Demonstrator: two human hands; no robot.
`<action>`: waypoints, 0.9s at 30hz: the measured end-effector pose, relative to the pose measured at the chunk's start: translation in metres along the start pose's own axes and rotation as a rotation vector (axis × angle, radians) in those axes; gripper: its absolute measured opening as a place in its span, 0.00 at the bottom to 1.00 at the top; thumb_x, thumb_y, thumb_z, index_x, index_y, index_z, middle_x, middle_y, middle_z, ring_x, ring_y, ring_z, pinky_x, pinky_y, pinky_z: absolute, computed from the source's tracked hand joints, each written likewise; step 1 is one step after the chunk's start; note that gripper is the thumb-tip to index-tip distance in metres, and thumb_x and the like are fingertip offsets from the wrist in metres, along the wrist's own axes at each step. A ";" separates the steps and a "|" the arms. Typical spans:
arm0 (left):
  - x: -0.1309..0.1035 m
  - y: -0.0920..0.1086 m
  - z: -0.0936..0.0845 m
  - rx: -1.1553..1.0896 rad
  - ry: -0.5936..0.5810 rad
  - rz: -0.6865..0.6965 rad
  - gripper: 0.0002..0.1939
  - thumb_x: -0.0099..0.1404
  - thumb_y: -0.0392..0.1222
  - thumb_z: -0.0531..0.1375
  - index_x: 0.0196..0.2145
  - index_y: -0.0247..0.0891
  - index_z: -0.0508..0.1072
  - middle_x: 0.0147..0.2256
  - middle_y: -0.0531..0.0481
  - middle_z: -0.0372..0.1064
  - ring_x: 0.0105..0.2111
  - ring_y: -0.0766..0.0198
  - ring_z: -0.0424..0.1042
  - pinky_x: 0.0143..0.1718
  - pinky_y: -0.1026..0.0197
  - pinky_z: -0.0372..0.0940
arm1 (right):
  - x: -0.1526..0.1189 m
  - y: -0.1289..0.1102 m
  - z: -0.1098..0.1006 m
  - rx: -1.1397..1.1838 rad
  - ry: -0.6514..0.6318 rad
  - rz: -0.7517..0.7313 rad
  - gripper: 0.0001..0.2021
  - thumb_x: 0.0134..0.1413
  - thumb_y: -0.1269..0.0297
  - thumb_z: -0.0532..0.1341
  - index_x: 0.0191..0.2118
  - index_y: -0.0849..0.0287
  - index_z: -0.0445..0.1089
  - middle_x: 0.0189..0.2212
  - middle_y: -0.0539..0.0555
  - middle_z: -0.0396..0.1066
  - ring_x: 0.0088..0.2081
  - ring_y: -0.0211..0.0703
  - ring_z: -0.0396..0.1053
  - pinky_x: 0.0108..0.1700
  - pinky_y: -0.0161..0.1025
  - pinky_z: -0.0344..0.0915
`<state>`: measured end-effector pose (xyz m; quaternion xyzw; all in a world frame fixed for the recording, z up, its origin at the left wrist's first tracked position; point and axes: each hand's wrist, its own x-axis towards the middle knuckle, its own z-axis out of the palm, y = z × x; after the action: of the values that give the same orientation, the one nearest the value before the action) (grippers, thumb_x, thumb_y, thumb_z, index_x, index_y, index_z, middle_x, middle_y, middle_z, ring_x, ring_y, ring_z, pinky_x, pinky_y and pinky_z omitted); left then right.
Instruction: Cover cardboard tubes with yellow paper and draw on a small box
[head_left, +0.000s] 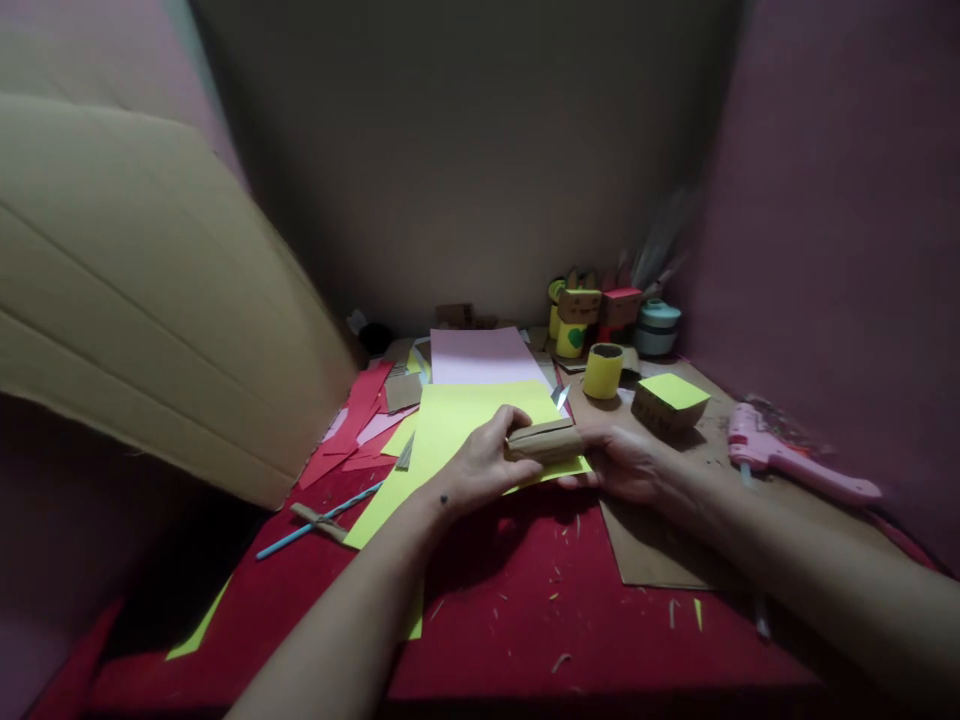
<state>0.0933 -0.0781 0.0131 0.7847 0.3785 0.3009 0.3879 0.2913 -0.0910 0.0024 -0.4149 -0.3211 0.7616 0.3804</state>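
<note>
A brown cardboard roll (546, 442) with a dark slit along its top is held between my two hands above a yellow paper sheet (450, 430). My left hand (487, 458) grips its left end, thumb and fingers on either side. On the right end is my right hand (626, 462), its fingers curled and partly hidden behind the roll. A shiny pointed metal piece (560, 397) shows just beyond the roll; I cannot tell what it belongs to. Under the yellow sheet's far end lies a pink sheet (480, 352).
Right of my hands stand a yellow tube (603, 371), a yellow-topped cardboard box (670, 402) and a pink glue gun (795, 460). Decorated figures (579, 318) are behind. Red paper scraps (360, 415) and a blue striped stick (319, 522) lie left, near a large cardboard panel (150, 290).
</note>
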 end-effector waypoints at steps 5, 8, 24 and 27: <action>-0.001 0.000 0.004 0.102 -0.037 0.020 0.19 0.52 0.37 0.62 0.43 0.40 0.64 0.38 0.46 0.66 0.37 0.56 0.65 0.36 0.54 0.60 | 0.002 0.001 -0.008 0.072 -0.036 0.034 0.14 0.58 0.73 0.51 0.47 0.65 0.69 0.32 0.59 0.75 0.33 0.44 0.73 0.35 0.40 0.72; -0.002 0.002 0.004 0.164 -0.068 0.051 0.21 0.55 0.40 0.62 0.47 0.41 0.64 0.43 0.44 0.67 0.41 0.54 0.66 0.41 0.53 0.61 | 0.000 0.001 -0.010 0.120 -0.039 0.021 0.13 0.63 0.63 0.50 0.45 0.63 0.68 0.31 0.58 0.74 0.32 0.45 0.72 0.35 0.43 0.72; -0.005 0.012 0.006 0.323 -0.125 0.076 0.21 0.58 0.39 0.60 0.50 0.40 0.64 0.48 0.41 0.67 0.46 0.51 0.67 0.45 0.50 0.63 | -0.007 0.007 -0.012 0.087 -0.143 -0.035 0.13 0.60 0.57 0.56 0.40 0.63 0.69 0.24 0.55 0.71 0.30 0.45 0.71 0.33 0.44 0.73; -0.002 0.012 0.003 0.272 -0.058 0.036 0.21 0.56 0.37 0.60 0.48 0.39 0.65 0.47 0.41 0.68 0.45 0.52 0.67 0.44 0.52 0.63 | -0.008 0.007 -0.010 0.026 -0.146 -0.102 0.14 0.54 0.62 0.62 0.44 0.63 0.68 0.34 0.60 0.73 0.34 0.48 0.72 0.33 0.43 0.73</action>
<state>0.0982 -0.0860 0.0211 0.8450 0.3902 0.2310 0.2834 0.3010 -0.0998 -0.0047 -0.3365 -0.3589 0.7736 0.3994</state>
